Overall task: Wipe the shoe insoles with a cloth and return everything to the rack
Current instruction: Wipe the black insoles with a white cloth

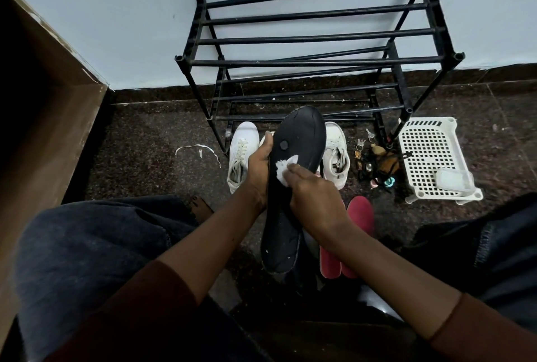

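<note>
A long black insole is held up in front of me, toe end pointing toward the black shoe rack. My left hand grips its left edge near the middle. My right hand presses a small white cloth against the insole's surface, fingers curled over the cloth. Two red insoles lie on the floor below my right wrist. A pair of white sneakers, one on the left and one on the right, stands on the floor before the rack.
A white perforated plastic basket sits on the dark floor right of the rack, with keys and small trinkets beside it. A white lace lies left of the sneakers. A brown wooden panel rises at the left. My knees flank the scene.
</note>
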### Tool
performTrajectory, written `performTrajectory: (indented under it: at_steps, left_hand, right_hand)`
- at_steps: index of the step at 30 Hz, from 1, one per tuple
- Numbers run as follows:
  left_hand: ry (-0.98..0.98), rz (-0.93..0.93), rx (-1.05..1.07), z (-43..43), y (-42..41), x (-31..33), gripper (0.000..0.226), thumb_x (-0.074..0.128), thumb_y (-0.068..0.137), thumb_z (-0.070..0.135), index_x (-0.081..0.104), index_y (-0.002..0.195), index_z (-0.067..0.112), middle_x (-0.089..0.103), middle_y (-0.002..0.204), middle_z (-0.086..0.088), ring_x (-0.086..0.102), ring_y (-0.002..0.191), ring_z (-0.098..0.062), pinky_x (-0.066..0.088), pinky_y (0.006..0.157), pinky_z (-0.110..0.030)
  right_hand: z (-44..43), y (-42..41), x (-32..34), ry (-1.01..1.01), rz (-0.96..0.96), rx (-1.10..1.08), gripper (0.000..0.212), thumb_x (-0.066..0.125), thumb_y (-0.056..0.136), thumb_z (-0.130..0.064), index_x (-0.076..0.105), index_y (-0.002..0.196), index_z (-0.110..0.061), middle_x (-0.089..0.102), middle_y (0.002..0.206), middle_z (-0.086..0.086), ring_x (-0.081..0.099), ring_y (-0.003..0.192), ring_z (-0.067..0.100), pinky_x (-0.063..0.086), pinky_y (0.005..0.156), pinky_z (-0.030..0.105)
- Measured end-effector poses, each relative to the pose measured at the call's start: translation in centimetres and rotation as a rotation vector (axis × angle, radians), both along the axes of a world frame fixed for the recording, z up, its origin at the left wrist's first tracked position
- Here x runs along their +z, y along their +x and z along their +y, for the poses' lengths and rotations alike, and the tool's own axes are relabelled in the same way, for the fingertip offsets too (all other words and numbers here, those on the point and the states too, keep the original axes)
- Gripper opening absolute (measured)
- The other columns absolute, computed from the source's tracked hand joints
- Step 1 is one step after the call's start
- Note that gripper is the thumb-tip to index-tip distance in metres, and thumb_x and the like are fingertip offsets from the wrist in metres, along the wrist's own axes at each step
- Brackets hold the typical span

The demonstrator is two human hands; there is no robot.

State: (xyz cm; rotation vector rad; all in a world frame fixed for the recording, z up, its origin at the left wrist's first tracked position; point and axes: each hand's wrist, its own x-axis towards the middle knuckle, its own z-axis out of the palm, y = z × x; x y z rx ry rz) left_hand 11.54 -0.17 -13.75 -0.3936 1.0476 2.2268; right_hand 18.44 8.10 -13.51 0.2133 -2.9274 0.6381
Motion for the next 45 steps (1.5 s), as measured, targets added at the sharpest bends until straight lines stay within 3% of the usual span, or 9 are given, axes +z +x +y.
performTrajectory:
  at_steps: [9, 12, 15, 21, 26, 31, 37, 42, 45]
  left_hand:
    - [-0.028, -0.048, -0.122, 0.3, 0.8, 0.2, 0.057, 0.036, 0.097, 0.045, 0.076, 0.090, 0.005, 0.073, 0.089, -0.012, 0.071, 0.076, -0.022, 0.059, 0.069, -0.029]
    - [-0.035, -0.051, -0.123, 0.3, 0.9, 0.1, 0.061, 0.034, 0.097, 0.047, 0.077, 0.086, 0.006, 0.073, 0.087, -0.012, 0.071, 0.075, -0.022, 0.059, 0.067, -0.029]
    - [-0.060, -0.060, -0.106, 0.1, 0.8, -0.1, 0.061, 0.034, 0.096, 0.049, 0.078, 0.085, 0.009, 0.073, 0.089, -0.010, 0.071, 0.077, -0.022, 0.058, 0.071, -0.029]
    - [-0.067, -0.018, 0.046, 0.2, 0.2, -0.8, 0.049, 0.034, 0.099, 0.043, 0.067, 0.103, 0.007, 0.073, 0.093, -0.010, 0.069, 0.083, -0.024, 0.053, 0.085, -0.034]
    - [0.005, -0.001, 0.121, -0.2, -0.4, -1.3, 0.063, 0.030, 0.100, 0.043, 0.079, 0.075, 0.012, 0.074, 0.085, -0.011, 0.071, 0.073, -0.024, 0.059, 0.066, -0.034]
    - [0.017, -0.036, 0.082, -0.4, -0.5, -1.4, 0.064, 0.030, 0.098, 0.050, 0.077, 0.090, 0.007, 0.071, 0.101, -0.017, 0.067, 0.093, -0.032, 0.048, 0.095, -0.044]
    - [-0.004, -0.060, -0.096, 0.3, 0.3, -1.5, 0.066, 0.029, 0.098, 0.050, 0.077, 0.087, 0.005, 0.073, 0.089, -0.013, 0.071, 0.077, -0.024, 0.057, 0.072, -0.032]
    - [-0.022, -0.073, -0.119, 0.3, 0.3, -1.1, 0.060, 0.038, 0.091, 0.054, 0.066, 0.111, 0.005, 0.070, 0.102, -0.015, 0.068, 0.088, -0.027, 0.053, 0.085, -0.037]
    - [-0.038, -0.080, -0.119, 0.2, 0.4, -1.4, 0.063, 0.034, 0.095, 0.053, 0.074, 0.097, 0.004, 0.072, 0.093, -0.015, 0.070, 0.080, -0.026, 0.057, 0.074, -0.033]
  right_hand:
    - [4.6, -3.1, 0.6, 0.051, -0.015, -0.209, 0.026, 0.049, 0.082, 0.006, 0.062, 0.104, 0.001, 0.057, 0.125, 0.017, 0.064, 0.091, 0.040, 0.053, 0.068, 0.043]
    - [4.1, -3.1, 0.4, 0.000, -0.015, -0.210, 0.023, 0.052, 0.076, 0.013, 0.065, 0.093, 0.004, 0.063, 0.112, 0.022, 0.066, 0.081, 0.042, 0.054, 0.061, 0.039]
    - [2.9, -2.2, 0.8, -0.017, -0.039, -0.206, 0.014, 0.052, 0.071, 0.016, 0.059, 0.076, 0.004, 0.062, 0.083, 0.020, 0.062, 0.061, 0.038, 0.036, 0.049, 0.028]
    - [-0.3, 0.2, 2.4, 0.026, -0.343, -0.198, 0.028, 0.046, 0.084, 0.003, 0.052, 0.112, 0.003, 0.049, 0.116, 0.017, 0.057, 0.098, 0.034, 0.044, 0.076, 0.036]
    - [-2.0, 2.0, 2.6, 0.021, -0.336, -0.119, 0.035, 0.044, 0.087, 0.004, 0.045, 0.122, 0.003, 0.042, 0.123, 0.015, 0.052, 0.105, 0.029, 0.039, 0.082, 0.029]
    - [-0.5, 0.5, 1.1, -0.027, -0.158, -0.112, 0.020, 0.048, 0.075, 0.017, 0.059, 0.090, 0.010, 0.054, 0.096, 0.024, 0.057, 0.083, 0.038, 0.045, 0.063, 0.036]
    - [4.2, -3.3, 0.9, 0.006, 0.026, -0.194, 0.019, 0.055, 0.056, 0.020, 0.060, 0.066, 0.005, 0.057, 0.071, 0.021, 0.055, 0.057, 0.036, 0.041, 0.046, 0.031]
    - [5.5, -4.1, 0.4, 0.016, 0.092, -0.206, 0.020, 0.055, 0.063, 0.018, 0.059, 0.072, 0.001, 0.057, 0.077, 0.015, 0.053, 0.067, 0.035, 0.045, 0.050, 0.038]
    - [4.5, -3.6, 0.1, -0.024, 0.090, -0.228, 0.019, 0.056, 0.064, 0.018, 0.060, 0.071, 0.001, 0.059, 0.078, 0.015, 0.054, 0.071, 0.036, 0.045, 0.052, 0.035]
